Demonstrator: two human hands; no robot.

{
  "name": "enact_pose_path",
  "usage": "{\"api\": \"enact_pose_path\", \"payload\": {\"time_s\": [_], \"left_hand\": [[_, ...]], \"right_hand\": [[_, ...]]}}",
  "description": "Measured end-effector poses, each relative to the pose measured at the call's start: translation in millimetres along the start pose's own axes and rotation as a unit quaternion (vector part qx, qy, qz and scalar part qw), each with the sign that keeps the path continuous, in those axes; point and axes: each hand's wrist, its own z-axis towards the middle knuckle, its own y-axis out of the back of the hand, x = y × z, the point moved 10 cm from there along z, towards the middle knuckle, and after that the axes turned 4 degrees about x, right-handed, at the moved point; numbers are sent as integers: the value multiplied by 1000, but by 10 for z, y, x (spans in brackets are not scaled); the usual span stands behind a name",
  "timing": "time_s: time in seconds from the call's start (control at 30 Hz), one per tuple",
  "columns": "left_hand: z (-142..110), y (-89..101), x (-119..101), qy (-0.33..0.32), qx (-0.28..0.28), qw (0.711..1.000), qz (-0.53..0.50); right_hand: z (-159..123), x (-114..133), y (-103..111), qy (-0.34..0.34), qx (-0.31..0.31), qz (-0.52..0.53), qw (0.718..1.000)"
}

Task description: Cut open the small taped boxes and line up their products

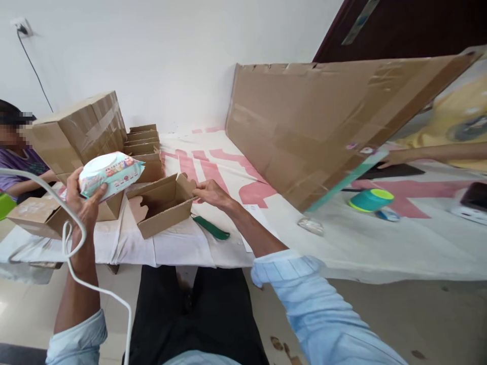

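Observation:
My left hand (pixel 87 197) is closed around a pack of wet wipes (pixel 110 175), white and light blue with a white lid, and holds it above the table. A small open cardboard box (pixel 167 217) stands in front of me. My right hand (pixel 211 193) pinches the flap at the box's right end. Just right of the box lies a dark green strip-like object (pixel 211 227), perhaps a cutter. Behind the box, several open cardboard boxes (pixel 146 165) stand in a row.
A large cardboard panel (pixel 297 121) stands on the cloth-covered table (pixel 335 253). Left are a big taped carton (pixel 79 132) and a smaller box (pixel 40 215). A white cable (pixel 99 290) crosses my left arm. A teal tape roll (pixel 367 200) lies right. People sit at both sides.

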Motion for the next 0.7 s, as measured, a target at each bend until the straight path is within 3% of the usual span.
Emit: {"api": "enact_pose_path", "payload": {"time_s": [0.1, 0.2, 0.47, 0.6, 0.7], "left_hand": [[252, -194, 84, -11, -11, 998, 58], [383, -503, 206, -18, 37, 996, 82], [224, -1464, 714, 26, 193, 978, 71], [237, -1866, 1115, 56, 229, 970, 58], [265, -2096, 1332, 41, 236, 970, 31]], "right_hand": [[-167, -17, 10, 5, -4, 24, 1000], [-377, -68, 32, 10, -15, 39, 999], [-729, -282, 120, -8, -66, 10, 998], [-768, -277, 110, 25, -27, 14, 999], [-782, -275, 2, 77, 58, 57, 994]]}}
